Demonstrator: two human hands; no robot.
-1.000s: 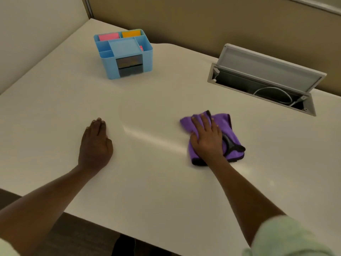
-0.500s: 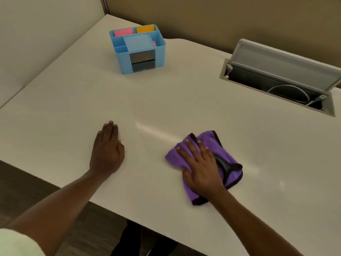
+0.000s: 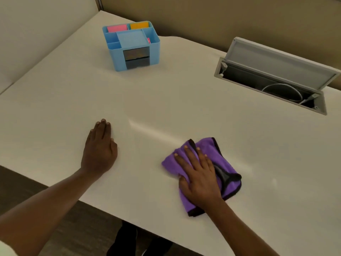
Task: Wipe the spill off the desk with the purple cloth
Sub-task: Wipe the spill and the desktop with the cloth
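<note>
So the right hand [image 3: 200,179] is pressing flat on the cloth [image 3: 204,145], fingers spread out over it, palm down, not pinching or bunching it at all. The cloth is sitting crumpled near the front edge of the tabletop [image 3: 166,100], right of middle, with its dark trim poking out from under the hand. The left hand [image 3: 100,147] is lying flat on the bare surface well off to the left, fingers together, holding nothing, just bracing I guess. As for the spill, honestly I'm not seeing any obvious puddle. There's a shiny streak [image 3: 153,131] running between the two hands up to the cloth, could be a wet smear or just light glare, can't tell. So my read is the wiping is well underway, maybe mostly done, with that streak still looking like it needs a pass. The blue organizer [image 3: 134,50] and the open cable hatch [image 3: 271,78] at the back are sitting well clear of all this.
</note>
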